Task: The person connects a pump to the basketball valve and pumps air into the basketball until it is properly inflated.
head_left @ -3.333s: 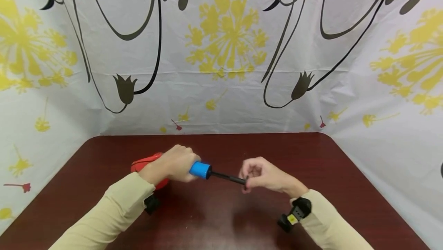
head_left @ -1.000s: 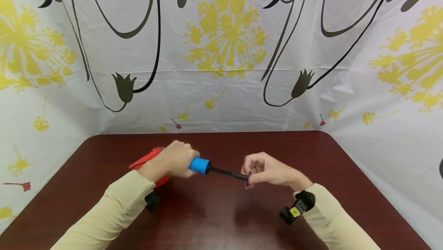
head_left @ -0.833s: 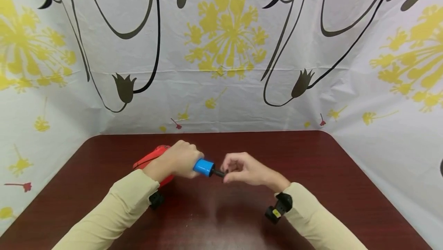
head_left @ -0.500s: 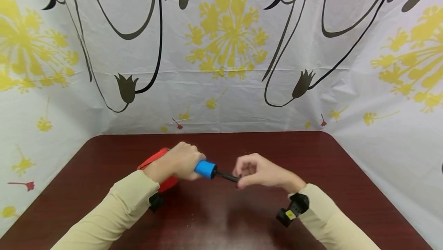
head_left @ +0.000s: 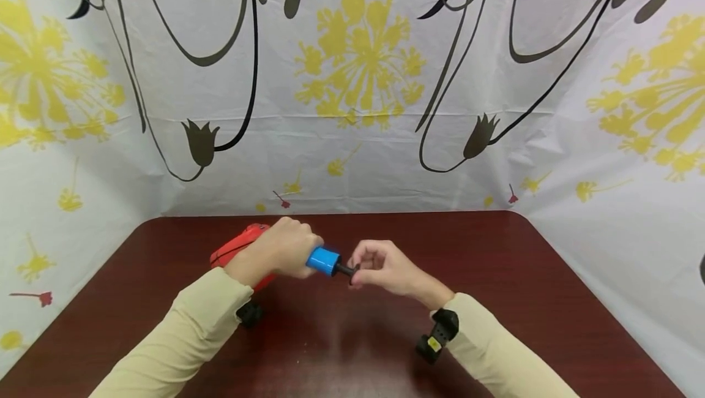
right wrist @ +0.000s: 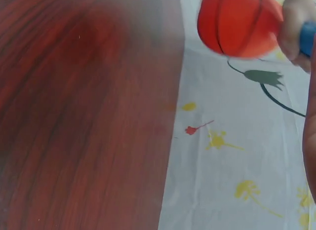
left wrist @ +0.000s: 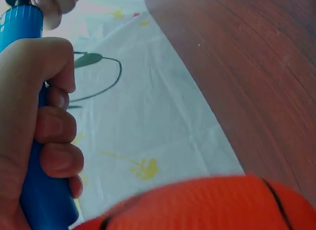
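Head view: 1 left hand (head_left: 283, 250) grasps 1 blue plastic cylindrical pump (head_left: 323, 261) above 1 reddish-brown wooden table (head_left: 496, 275); 1 right hand (head_left: 388, 268) pinches the pump's 1 thin black rod (head_left: 344, 269). Left wrist view: curled fingers (left wrist: 58, 125) encircle the pump near 1 red, black-lined rounded ball (left wrist: 212, 203). Right wrist view: the ball shows beside the left hand.

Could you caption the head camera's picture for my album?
Left hand grips a blue cylinder, right hand pinches its black rod, above a reddish-brown table.
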`<action>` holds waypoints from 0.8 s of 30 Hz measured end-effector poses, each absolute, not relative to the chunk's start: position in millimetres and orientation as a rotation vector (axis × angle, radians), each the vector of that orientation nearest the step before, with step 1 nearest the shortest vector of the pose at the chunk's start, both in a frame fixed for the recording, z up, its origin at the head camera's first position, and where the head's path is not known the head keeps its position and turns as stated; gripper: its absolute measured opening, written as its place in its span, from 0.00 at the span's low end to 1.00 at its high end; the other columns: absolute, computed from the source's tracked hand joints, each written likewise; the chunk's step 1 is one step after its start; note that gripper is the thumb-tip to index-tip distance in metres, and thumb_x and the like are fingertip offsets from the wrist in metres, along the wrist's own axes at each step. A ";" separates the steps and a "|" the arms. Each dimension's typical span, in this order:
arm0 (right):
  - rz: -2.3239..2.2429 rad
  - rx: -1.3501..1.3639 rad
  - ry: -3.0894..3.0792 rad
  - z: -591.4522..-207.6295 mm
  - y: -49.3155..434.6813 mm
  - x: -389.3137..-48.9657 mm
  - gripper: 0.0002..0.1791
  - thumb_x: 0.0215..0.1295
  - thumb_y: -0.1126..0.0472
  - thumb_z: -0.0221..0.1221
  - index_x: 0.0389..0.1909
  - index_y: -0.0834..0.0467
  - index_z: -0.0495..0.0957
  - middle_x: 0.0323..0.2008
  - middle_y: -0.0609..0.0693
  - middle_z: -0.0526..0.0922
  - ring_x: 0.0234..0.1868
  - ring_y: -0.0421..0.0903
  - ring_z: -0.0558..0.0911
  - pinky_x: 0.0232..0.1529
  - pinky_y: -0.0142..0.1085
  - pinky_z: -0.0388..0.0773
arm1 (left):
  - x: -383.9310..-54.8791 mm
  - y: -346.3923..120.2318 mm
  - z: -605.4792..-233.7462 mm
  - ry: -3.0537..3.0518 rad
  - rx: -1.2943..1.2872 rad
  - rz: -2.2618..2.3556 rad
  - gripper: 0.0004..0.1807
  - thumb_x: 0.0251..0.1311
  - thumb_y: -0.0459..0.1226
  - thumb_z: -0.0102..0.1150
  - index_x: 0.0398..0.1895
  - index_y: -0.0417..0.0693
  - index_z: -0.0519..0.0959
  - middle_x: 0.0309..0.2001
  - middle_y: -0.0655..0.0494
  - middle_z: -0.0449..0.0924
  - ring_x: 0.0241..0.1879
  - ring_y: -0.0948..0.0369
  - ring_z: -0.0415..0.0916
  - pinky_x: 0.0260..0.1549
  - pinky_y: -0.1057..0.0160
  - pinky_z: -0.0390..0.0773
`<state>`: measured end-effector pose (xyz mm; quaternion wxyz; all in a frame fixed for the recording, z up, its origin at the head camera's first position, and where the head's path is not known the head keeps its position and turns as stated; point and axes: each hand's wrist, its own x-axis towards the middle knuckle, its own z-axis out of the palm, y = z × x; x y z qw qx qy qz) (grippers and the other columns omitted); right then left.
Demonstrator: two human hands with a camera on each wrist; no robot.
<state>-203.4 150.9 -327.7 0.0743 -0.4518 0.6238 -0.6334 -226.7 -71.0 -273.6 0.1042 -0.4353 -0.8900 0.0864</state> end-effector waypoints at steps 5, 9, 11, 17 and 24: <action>-1.867 -1.242 1.883 -327.4 157.0 -198.3 0.12 0.52 0.66 0.60 0.29 0.71 0.68 0.29 0.52 0.77 0.27 0.41 0.81 0.28 0.40 0.77 | -227.5 -70.5 -281.1 -2.624 -1.377 0.152 0.12 0.42 0.47 0.59 0.16 0.52 0.69 0.12 0.63 0.61 0.13 0.66 0.59 0.14 0.68 0.61; -1.827 -1.172 1.740 -321.3 183.3 -191.9 0.06 0.53 0.70 0.58 0.28 0.64 0.69 0.30 0.48 0.78 0.27 0.40 0.80 0.30 0.39 0.77 | -227.2 -72.3 -280.2 -2.625 -1.377 0.100 0.12 0.42 0.47 0.59 0.17 0.53 0.69 0.13 0.64 0.61 0.14 0.67 0.60 0.15 0.68 0.62; -1.797 -1.182 1.637 -319.1 198.8 -190.4 0.05 0.53 0.72 0.56 0.28 0.61 0.69 0.31 0.47 0.79 0.29 0.40 0.80 0.31 0.37 0.77 | -226.9 -75.5 -278.2 -2.636 -1.350 0.099 0.12 0.42 0.47 0.60 0.17 0.53 0.70 0.13 0.64 0.62 0.14 0.67 0.60 0.15 0.67 0.63; -1.726 -1.174 1.652 -321.3 206.7 -194.4 0.05 0.53 0.75 0.52 0.27 0.64 0.66 0.29 0.47 0.79 0.30 0.41 0.81 0.30 0.38 0.77 | -228.1 -78.6 -277.8 -2.670 -1.323 0.119 0.12 0.41 0.46 0.61 0.18 0.51 0.70 0.14 0.64 0.63 0.15 0.66 0.60 0.17 0.67 0.64; -1.751 -1.268 1.760 -325.7 155.7 -207.0 0.11 0.57 0.68 0.55 0.29 0.72 0.64 0.30 0.51 0.77 0.30 0.48 0.81 0.30 0.51 0.74 | -226.1 -73.4 -282.2 -2.661 -1.365 0.126 0.12 0.42 0.47 0.59 0.18 0.52 0.71 0.13 0.64 0.62 0.14 0.67 0.60 0.15 0.68 0.62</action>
